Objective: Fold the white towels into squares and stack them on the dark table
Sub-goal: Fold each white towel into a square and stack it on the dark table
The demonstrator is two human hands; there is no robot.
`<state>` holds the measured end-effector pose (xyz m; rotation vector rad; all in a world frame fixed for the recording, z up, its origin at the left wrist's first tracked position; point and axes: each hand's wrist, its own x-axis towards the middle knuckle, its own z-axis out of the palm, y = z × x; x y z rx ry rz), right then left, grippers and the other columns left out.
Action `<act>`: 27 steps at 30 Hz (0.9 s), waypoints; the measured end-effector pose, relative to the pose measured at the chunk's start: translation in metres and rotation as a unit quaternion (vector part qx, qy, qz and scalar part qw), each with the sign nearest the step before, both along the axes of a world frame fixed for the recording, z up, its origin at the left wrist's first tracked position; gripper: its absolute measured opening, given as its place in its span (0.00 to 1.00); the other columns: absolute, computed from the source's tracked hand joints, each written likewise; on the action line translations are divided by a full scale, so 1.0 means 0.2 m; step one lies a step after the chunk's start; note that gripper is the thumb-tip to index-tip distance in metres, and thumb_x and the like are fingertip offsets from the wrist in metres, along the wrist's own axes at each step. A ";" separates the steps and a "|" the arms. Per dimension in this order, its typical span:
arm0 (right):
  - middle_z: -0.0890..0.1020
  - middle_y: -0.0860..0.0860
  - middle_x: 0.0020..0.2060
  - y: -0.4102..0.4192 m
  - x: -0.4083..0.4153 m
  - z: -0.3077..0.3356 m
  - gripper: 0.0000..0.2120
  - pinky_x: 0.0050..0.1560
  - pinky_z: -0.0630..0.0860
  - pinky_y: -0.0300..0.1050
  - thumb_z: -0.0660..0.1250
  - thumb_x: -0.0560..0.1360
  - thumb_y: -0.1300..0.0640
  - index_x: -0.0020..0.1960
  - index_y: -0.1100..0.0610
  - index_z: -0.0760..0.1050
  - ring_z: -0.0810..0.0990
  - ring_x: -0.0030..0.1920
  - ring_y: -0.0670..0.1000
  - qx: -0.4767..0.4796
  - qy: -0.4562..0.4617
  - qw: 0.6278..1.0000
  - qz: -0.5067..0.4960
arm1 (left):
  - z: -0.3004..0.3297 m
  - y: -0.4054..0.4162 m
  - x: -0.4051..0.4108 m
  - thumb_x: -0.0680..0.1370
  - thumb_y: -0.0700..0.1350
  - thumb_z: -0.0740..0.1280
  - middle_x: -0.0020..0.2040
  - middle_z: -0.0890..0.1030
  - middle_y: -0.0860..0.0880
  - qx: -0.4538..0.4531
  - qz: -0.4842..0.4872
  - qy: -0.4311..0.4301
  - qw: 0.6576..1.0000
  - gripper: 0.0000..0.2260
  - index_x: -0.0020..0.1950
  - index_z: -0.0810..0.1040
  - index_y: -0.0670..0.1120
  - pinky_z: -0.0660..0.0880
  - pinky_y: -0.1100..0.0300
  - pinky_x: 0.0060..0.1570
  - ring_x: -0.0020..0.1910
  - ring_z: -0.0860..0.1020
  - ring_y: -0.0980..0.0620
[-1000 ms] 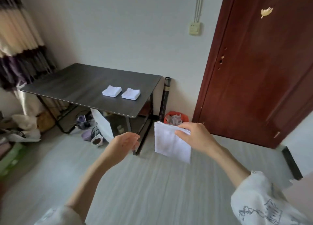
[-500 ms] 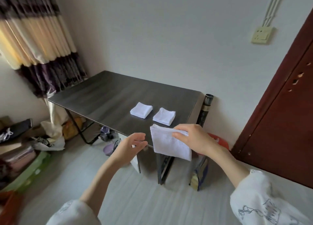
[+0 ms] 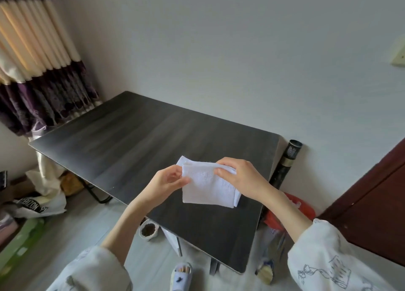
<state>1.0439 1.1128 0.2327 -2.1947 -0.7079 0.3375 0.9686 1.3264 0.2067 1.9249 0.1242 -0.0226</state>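
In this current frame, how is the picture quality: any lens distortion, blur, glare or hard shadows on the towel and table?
Head view: wide-angle bending bows the dark wood-grain table edges; light is soft and even, no hard shadows or glare; the folded white terry towel is sharp enough to show texture, as are the left hand and right hand holding it; the sleeves at the bottom look slightly soft.

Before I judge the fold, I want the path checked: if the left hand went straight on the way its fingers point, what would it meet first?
The left hand points right, already touching the white towel; beyond lies the right hand, though depth is unclear.
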 end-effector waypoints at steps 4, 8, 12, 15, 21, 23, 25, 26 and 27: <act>0.78 0.43 0.46 0.23 0.34 -0.19 0.06 0.51 0.78 0.48 0.59 0.79 0.48 0.51 0.48 0.72 0.77 0.48 0.46 -0.039 0.023 0.999 -0.023 | -0.17 0.22 0.39 0.77 0.44 0.66 0.47 0.75 0.34 -0.010 -0.016 0.041 0.999 0.07 0.43 0.73 0.41 0.81 0.49 0.45 0.49 0.79 0.38; 0.76 0.46 0.48 0.47 0.63 -0.36 0.11 0.50 0.80 0.47 0.57 0.79 0.47 0.56 0.52 0.70 0.77 0.49 0.49 -0.063 0.071 0.993 -0.069 | -0.32 0.45 0.77 0.77 0.43 0.65 0.44 0.77 0.38 -0.002 -0.015 0.074 0.997 0.02 0.48 0.77 0.47 0.81 0.47 0.40 0.45 0.80 0.41; 0.75 0.46 0.48 0.64 0.90 -0.50 0.10 0.44 0.79 0.43 0.57 0.80 0.48 0.56 0.52 0.70 0.76 0.48 0.48 -0.074 0.124 0.985 -0.096 | -0.46 0.63 1.08 0.77 0.43 0.66 0.47 0.78 0.37 0.003 -0.019 0.117 0.993 0.03 0.48 0.79 0.49 0.81 0.44 0.39 0.46 0.80 0.39; 0.75 0.49 0.49 0.73 1.03 -0.62 0.09 0.40 0.80 0.41 0.57 0.79 0.49 0.55 0.53 0.70 0.76 0.49 0.49 -0.075 0.169 0.977 -0.111 | -0.58 0.69 1.22 0.77 0.43 0.66 0.46 0.78 0.37 0.009 -0.021 0.150 0.988 0.03 0.47 0.79 0.50 0.81 0.45 0.38 0.45 0.80 0.38; 0.74 0.50 0.53 0.82 1.13 -0.85 0.14 0.41 0.78 0.40 0.57 0.80 0.49 0.61 0.55 0.69 0.75 0.53 0.50 -0.110 0.231 0.958 -0.128 | -0.84 0.75 1.32 0.77 0.43 0.66 0.46 0.79 0.38 0.006 -0.005 0.217 0.976 0.05 0.51 0.79 0.45 0.81 0.46 0.39 0.45 0.80 0.37; 0.74 0.49 0.52 0.84 1.14 -0.92 0.14 0.39 0.77 0.38 0.57 0.80 0.49 0.61 0.55 0.69 0.75 0.54 0.49 -0.111 0.250 0.952 -0.137 | -0.90 0.76 1.33 0.77 0.44 0.66 0.46 0.79 0.40 0.008 -0.003 0.235 0.972 0.06 0.52 0.79 0.44 0.81 0.47 0.39 0.46 0.80 0.39; 0.73 0.47 0.51 0.85 1.15 -0.98 0.14 0.38 0.76 0.36 0.57 0.79 0.48 0.61 0.54 0.69 0.74 0.53 0.48 -0.116 0.268 0.945 -0.147 | -0.95 0.77 1.34 0.77 0.44 0.65 0.47 0.79 0.41 0.012 -0.006 0.248 0.969 0.06 0.52 0.78 0.44 0.81 0.49 0.39 0.46 0.80 0.42; 0.73 0.48 0.52 0.86 1.15 -1.00 0.14 0.37 0.76 0.36 0.57 0.79 0.48 0.62 0.54 0.69 0.74 0.53 0.48 -0.118 0.281 0.940 -0.152 | -0.97 0.77 1.35 0.77 0.44 0.65 0.47 0.79 0.41 0.016 -0.009 0.254 0.967 0.06 0.52 0.78 0.44 0.82 0.50 0.39 0.47 0.80 0.43; 0.73 0.49 0.53 0.86 1.15 -1.02 0.15 0.37 0.76 0.36 0.57 0.79 0.48 0.62 0.54 0.69 0.74 0.53 0.48 -0.119 0.292 0.936 -0.154 | -0.99 0.77 1.36 0.77 0.43 0.65 0.48 0.79 0.42 0.019 -0.013 0.258 0.966 0.07 0.53 0.78 0.44 0.82 0.50 0.39 0.46 0.80 0.43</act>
